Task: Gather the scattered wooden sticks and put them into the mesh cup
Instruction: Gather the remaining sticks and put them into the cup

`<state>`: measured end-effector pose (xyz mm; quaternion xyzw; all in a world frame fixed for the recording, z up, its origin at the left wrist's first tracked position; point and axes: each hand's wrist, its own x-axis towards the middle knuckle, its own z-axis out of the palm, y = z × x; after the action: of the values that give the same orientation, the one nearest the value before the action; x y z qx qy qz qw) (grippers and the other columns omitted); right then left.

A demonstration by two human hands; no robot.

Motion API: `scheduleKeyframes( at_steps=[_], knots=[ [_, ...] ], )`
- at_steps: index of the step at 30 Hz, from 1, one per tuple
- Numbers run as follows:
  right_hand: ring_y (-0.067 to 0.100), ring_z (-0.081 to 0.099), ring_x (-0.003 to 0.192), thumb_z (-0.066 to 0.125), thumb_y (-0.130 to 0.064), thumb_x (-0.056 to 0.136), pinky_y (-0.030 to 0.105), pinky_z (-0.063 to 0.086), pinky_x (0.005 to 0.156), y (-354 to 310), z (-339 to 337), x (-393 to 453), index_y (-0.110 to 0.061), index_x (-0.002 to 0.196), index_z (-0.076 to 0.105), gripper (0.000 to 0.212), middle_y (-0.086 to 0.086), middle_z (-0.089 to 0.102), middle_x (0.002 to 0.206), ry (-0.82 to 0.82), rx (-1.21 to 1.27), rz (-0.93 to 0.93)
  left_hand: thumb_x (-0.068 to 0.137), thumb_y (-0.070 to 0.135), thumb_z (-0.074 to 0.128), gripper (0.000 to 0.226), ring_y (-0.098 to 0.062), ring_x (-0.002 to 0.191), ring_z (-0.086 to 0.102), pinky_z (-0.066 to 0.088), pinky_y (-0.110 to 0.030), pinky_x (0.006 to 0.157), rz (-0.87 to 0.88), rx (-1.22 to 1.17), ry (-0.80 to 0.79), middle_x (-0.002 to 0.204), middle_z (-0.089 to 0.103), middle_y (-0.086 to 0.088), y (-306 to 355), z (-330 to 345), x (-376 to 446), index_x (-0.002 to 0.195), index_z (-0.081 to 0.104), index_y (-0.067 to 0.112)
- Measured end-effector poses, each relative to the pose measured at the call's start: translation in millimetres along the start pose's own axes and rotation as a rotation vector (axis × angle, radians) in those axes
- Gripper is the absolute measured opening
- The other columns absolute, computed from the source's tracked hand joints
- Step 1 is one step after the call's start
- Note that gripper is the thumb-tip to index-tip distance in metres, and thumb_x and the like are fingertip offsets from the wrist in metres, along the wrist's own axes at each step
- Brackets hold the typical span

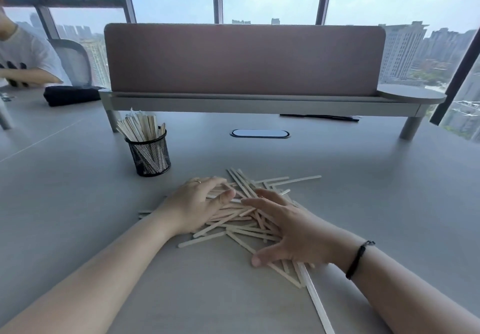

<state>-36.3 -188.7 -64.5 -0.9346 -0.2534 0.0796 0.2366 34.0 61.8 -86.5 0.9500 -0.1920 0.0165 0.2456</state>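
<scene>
A loose pile of pale wooden sticks (249,226) lies on the grey table in front of me. My left hand (197,204), a ring on one finger, rests on the pile's left side with fingers curled over some sticks. My right hand (285,227) lies flat on the right side, fingers spread, thumb touching a stick near the front. Neither hand has lifted anything. The black mesh cup (150,156) stands upright to the far left of the pile, with several sticks standing in it.
A brown desk divider on a raised grey shelf (259,104) crosses the back of the table. An oval cable port (259,133) sits below it. At far left are a black pouch (72,96) and another person (23,61).
</scene>
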Motion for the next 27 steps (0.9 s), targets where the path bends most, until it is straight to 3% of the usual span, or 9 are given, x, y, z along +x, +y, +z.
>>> scheduleKeyframes(
  at_steps=[3, 6, 10, 13, 17, 20, 23, 27],
  knots=[
    [0.006, 0.026, 0.146, 0.079, -0.068, 0.063, 0.022, 0.024, 0.113, 8.3, -3.1, 3.4, -0.052, 0.147, 0.031, 0.098, -0.018, 0.021, 0.16, 0.094, 0.002, 0.017, 0.064, 0.098, 0.035, 0.096, -0.007, 0.141, 0.037, 0.032, -0.033, 0.115, 0.029, -0.02, -0.122, 0.151, 0.046, 0.015, 2.0, -16.2, -11.3, 0.144, 0.042, 0.046],
    [0.011, 0.021, 0.149, 0.077, -0.078, 0.054, 0.032, 0.023, 0.118, 13.7, -15.5, -1.1, -0.058, 0.147, 0.019, 0.111, -0.016, 0.018, 0.162, 0.12, -0.091, 0.058, 0.052, 0.093, 0.062, 0.108, -0.002, 0.144, 0.026, 0.023, -0.027, 0.117, 0.088, 0.051, -0.25, 0.155, 0.034, 0.022, 2.6, -25.4, -18.8, 0.147, 0.027, 0.057],
    [0.014, -0.017, 0.151, 0.074, -0.086, 0.037, 0.052, 0.0, 0.123, 21.1, -37.9, -22.6, -0.064, 0.141, -0.022, 0.144, -0.011, -0.021, 0.164, -0.161, -0.201, 0.237, 0.046, 0.084, 0.077, 0.119, 0.0, 0.145, 0.022, 0.021, -0.028, 0.12, 0.11, 0.069, -0.248, 0.157, 0.029, 0.023, -0.9, -24.2, -17.5, 0.148, 0.019, 0.06],
    [0.015, -0.023, 0.148, 0.074, -0.087, 0.023, 0.054, -0.003, 0.122, 27.9, -51.1, -34.7, -0.062, 0.138, -0.029, 0.156, -0.011, -0.028, 0.161, -0.272, -0.274, 0.364, 0.046, 0.082, 0.079, 0.121, -0.001, 0.144, 0.024, 0.023, -0.028, 0.119, 0.06, 0.026, -0.234, 0.156, 0.028, 0.024, -9.3, -26.6, -15.4, 0.148, 0.019, 0.059],
    [0.019, -0.02, 0.15, 0.074, -0.088, 0.02, 0.054, -0.001, 0.122, 45.2, -59.4, -36.4, -0.056, 0.144, -0.026, 0.163, -0.01, -0.025, 0.162, -0.301, -0.304, 0.467, 0.051, 0.081, 0.077, 0.118, 0.0, 0.147, 0.015, 0.012, -0.032, 0.123, 0.032, 0.078, -0.234, 0.159, 0.02, 0.023, -24.3, -33.0, -12.6, 0.151, 0.02, 0.053],
    [0.02, -0.008, 0.153, 0.072, -0.09, 0.022, 0.049, 0.009, 0.123, 62.5, -61.1, -32.8, -0.049, 0.149, -0.02, 0.162, -0.004, -0.013, 0.167, -0.237, -0.201, 0.49, 0.058, 0.084, 0.07, 0.111, 0.003, 0.147, 0.005, 0.002, -0.032, 0.123, 0.019, 0.097, -0.211, 0.16, 0.014, 0.024, -29.9, -30.9, -11.3, 0.152, 0.021, 0.05],
    [0.019, 0.013, 0.152, 0.076, -0.084, 0.035, 0.042, 0.018, 0.122, 66.0, -63.6, -30.0, -0.041, 0.155, -0.006, 0.152, -0.005, 0.01, 0.167, -0.132, -0.119, 0.443, 0.055, 0.093, 0.058, 0.109, 0.002, 0.148, 0.008, 0.005, -0.035, 0.124, 0.049, 0.103, -0.166, 0.16, 0.019, 0.024, -29.3, -25.9, -9.9, 0.15, 0.027, 0.049],
    [0.013, 0.029, 0.146, 0.073, -0.085, 0.041, 0.033, 0.025, 0.119, 45.6, -67.6, -34.4, -0.036, 0.158, 0.009, 0.142, -0.01, 0.029, 0.16, -0.146, -0.168, 0.419, 0.06, 0.08, 0.069, 0.09, 0.002, 0.141, 0.03, 0.024, -0.03, 0.119, 0.053, 0.026, -0.109, 0.147, 0.038, 0.027, -23.3, -22.8, -11.3, 0.141, 0.04, 0.053]
  ],
)
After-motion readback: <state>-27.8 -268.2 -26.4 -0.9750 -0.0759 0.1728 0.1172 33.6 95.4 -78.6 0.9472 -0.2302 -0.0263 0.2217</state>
